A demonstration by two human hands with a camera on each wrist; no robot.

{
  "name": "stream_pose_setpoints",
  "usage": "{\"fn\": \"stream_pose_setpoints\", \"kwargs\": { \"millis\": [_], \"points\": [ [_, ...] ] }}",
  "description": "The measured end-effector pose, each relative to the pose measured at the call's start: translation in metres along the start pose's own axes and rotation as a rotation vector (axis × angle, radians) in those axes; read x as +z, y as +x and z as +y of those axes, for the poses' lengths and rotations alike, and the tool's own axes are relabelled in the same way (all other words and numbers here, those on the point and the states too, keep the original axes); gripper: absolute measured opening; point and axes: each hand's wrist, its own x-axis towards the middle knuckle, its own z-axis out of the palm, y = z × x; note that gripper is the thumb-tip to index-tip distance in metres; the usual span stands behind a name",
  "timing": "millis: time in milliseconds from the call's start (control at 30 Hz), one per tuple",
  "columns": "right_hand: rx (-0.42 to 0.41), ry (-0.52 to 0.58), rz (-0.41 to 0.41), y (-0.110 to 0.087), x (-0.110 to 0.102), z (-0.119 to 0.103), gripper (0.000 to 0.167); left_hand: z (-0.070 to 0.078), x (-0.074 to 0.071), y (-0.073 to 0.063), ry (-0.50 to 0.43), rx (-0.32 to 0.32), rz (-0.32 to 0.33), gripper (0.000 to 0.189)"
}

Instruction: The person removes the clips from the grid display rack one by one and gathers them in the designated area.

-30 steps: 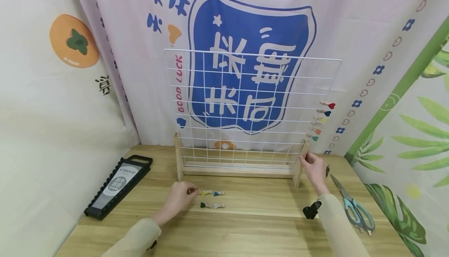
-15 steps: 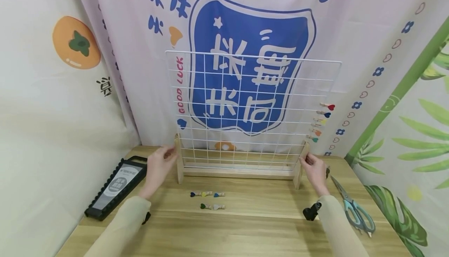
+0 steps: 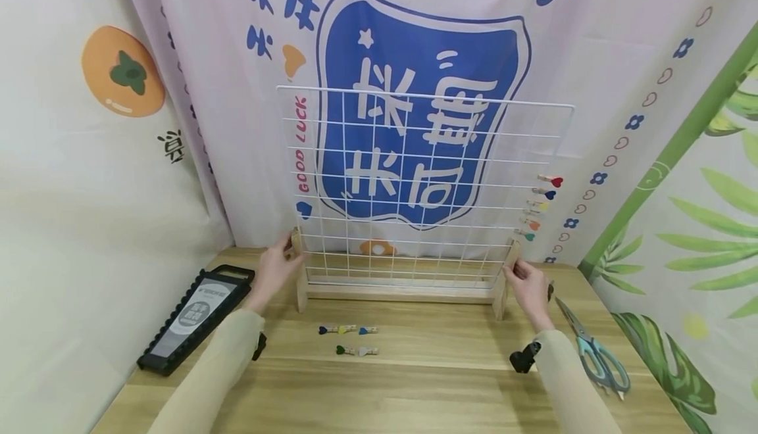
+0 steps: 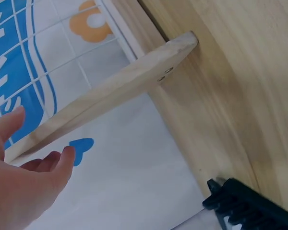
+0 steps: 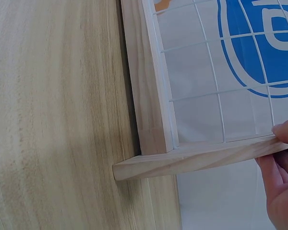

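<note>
A white wire grid (image 3: 426, 96) stands upright in a wooden stand (image 3: 397, 294). My right hand (image 3: 529, 287) pinches the stand's right post (image 5: 197, 163), thumb on one side and fingers on the other. The left hand (image 3: 276, 271) is around the upper part of the left post (image 4: 110, 88). In the left wrist view its thumb and bent fingers lie either side of that post, with gaps showing. Several small clothespins with coloured hearts (image 3: 346, 350) lie in two rows before the stand. More heart clothespins (image 3: 553, 182) clip onto the grid's right edge.
A black tool rack (image 3: 195, 319) with a printed label lies at the table's left. Scissors (image 3: 599, 358) with blue-grey handles lie on the right, beside the right sleeve. Printed cloth (image 3: 254, 177) hangs close behind the grid.
My left hand has left the clothespins on the table and moved up and left, to the stand's left post. The right hand has stayed at the right post.
</note>
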Motion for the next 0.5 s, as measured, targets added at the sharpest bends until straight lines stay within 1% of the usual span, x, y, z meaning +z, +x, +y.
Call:
{"fn": "stream_pose_setpoints", "kwargs": {
  "millis": [67,133,233,333,400,500],
  "points": [
    [0.000,0.000,-0.002,-0.0006,-0.0003,-0.0010,0.028,-0.0009,0.0023,0.0000,-0.007,-0.028,-0.038,0.057],
    [-0.002,0.000,0.000,-0.0011,-0.0006,-0.0017,0.029,-0.0009,0.0047,0.0003,0.009,-0.054,-0.054,0.045],
    [-0.007,-0.012,0.004,-0.0015,-0.0006,-0.0025,0.028,0.0002,0.0073,0.0003,0.009,-0.078,-0.050,0.036],
    [-0.007,-0.016,0.006,-0.0014,-0.0006,-0.0032,0.027,0.0012,0.0089,0.0006,0.001,-0.082,-0.032,0.036],
    [-0.005,-0.012,0.005,-0.0011,-0.0004,-0.0034,0.028,0.0010,0.0094,0.0003,-0.008,-0.086,-0.032,0.035],
    [-0.001,-0.001,-0.001,-0.0006,-0.0003,-0.0036,0.029,-0.0008,0.0107,-0.0006,-0.002,-0.082,-0.018,0.028]
  ]
}}
